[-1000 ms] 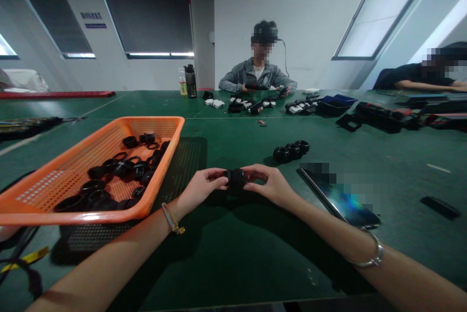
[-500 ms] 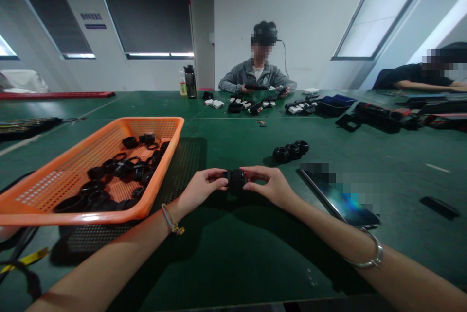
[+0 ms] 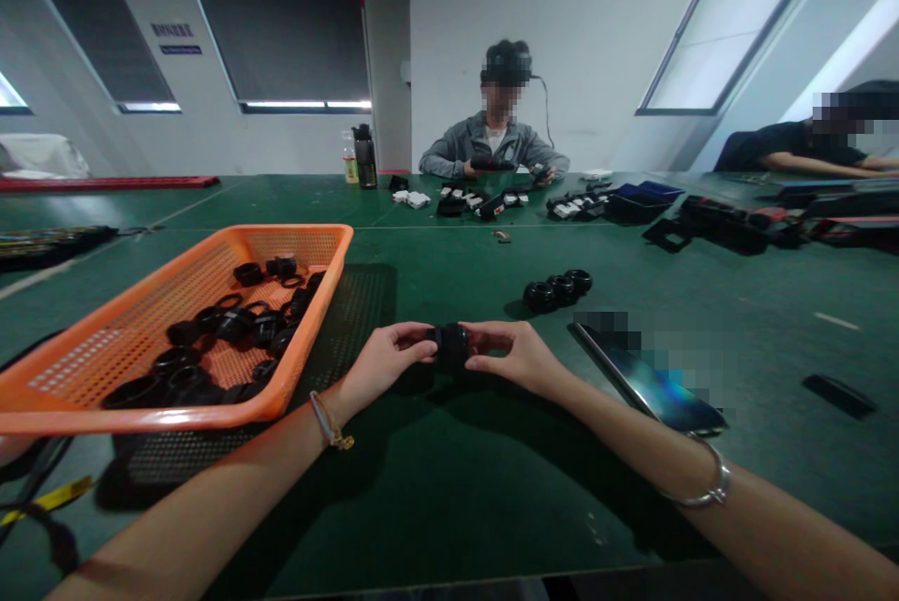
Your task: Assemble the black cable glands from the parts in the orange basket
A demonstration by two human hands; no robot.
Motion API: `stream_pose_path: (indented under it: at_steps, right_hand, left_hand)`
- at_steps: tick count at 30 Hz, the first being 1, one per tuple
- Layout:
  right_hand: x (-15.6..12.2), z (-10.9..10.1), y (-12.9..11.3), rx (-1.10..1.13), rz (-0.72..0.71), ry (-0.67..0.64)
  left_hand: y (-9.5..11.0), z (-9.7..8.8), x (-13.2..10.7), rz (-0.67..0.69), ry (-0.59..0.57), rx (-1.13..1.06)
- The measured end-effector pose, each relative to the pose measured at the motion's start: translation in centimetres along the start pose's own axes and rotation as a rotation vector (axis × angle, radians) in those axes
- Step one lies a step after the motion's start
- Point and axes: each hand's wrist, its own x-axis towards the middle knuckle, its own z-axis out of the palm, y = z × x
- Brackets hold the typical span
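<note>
Between my two hands is a black ribbed plastic fitting [image 3: 450, 347], held just above the green table [image 3: 421, 507]. My left hand [image 3: 393, 358] pinches its left end with thumb and fingers. On the opposite end, my right hand [image 3: 516, 358] is closed in a similar pinch. Fingers cover both ends of the fitting, so its full shape is hidden. Beyond my right hand, three similar black fittings [image 3: 560, 290] lie in a row. To my left stands an orange perforated basket [image 3: 309, 367] with several loose black rings and fittings [image 3: 235, 325] inside.
A phone [image 3: 646, 376] lies right of my right forearm, with a flat black piece [image 3: 839, 395] farther right. Across the table a person [image 3: 495, 147] handles dark parts behind black and white pieces [image 3: 484, 201]. Bottles [image 3: 363, 156] stand at the back. Another person [image 3: 807, 147] sits far right.
Both hands keep their hold on the black fitting in nearly the same spot. The whole view has shifted very slightly.
</note>
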Motion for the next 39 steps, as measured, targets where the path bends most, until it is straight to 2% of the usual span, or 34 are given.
stream_pose_path:
  at_steps: [6, 11, 27, 39]
  right_hand:
    - [-0.02, 0.11, -0.38, -0.054, -0.044, 0.022]
    - [-0.17, 0.32, -0.46, -0.007, -0.041, 0.076]
    - [-0.13, 0.27, -0.68, -0.007, 0.062, 0.053]
    - [-0.01, 0.02, -0.13, -0.047, 0.011, 0.025]
  left_hand:
    - [0.27, 0.22, -0.06, -0.016, 0.003, -0.016]
    - [0.52, 0.34, -0.23, -0.029, 0.016, -0.035]
    - [0.48, 0.32, -0.29, -0.007, -0.004, -0.015]
    - [0.41, 0.29, -0.22, -0.012, 0.017, -0.031]
